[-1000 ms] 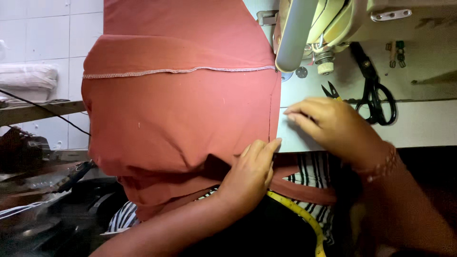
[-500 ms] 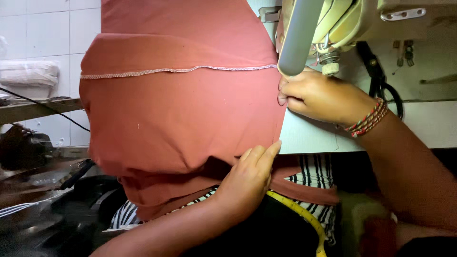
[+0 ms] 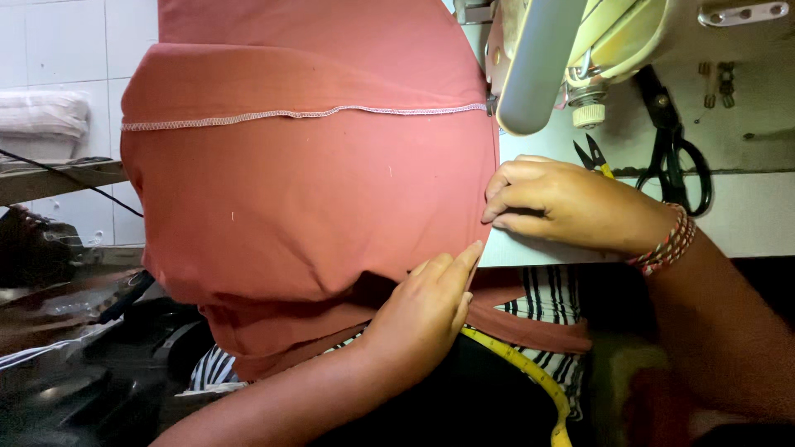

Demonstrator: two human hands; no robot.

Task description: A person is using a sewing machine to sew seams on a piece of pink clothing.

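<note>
Your left hand lies flat on the lower edge of the terracotta fabric, fingers together and stretched out, pointing up toward the table edge — pressing the cloth, not pinching it. Your right hand rests on the white sewing table, fingers curled inward with the tips against the right edge of the fabric; whether they actually nip the cloth between thumb and fingers cannot be told, since the tips are tucked under. A beaded red-and-white bracelet sits on the right wrist.

The fabric covers most of the left and middle of the view. It drapes over the table edge and hangs down toward your lap. A folded layer lies across its upper part, finished with a pale stitched hem line running left to right, ending just beside the sewing machine. The machine's grey arm and cream head stand directly above your right hand, near but apart from it.

On the table behind the right hand: small thread snips, just past the knuckles, and black scissors further right, well apart from the fabric.

Below the left hand a yellow measuring tape runs diagonally across dark clothing — a striped black-and-white cloth shows beside it. White tiled wall at far left.
</note>
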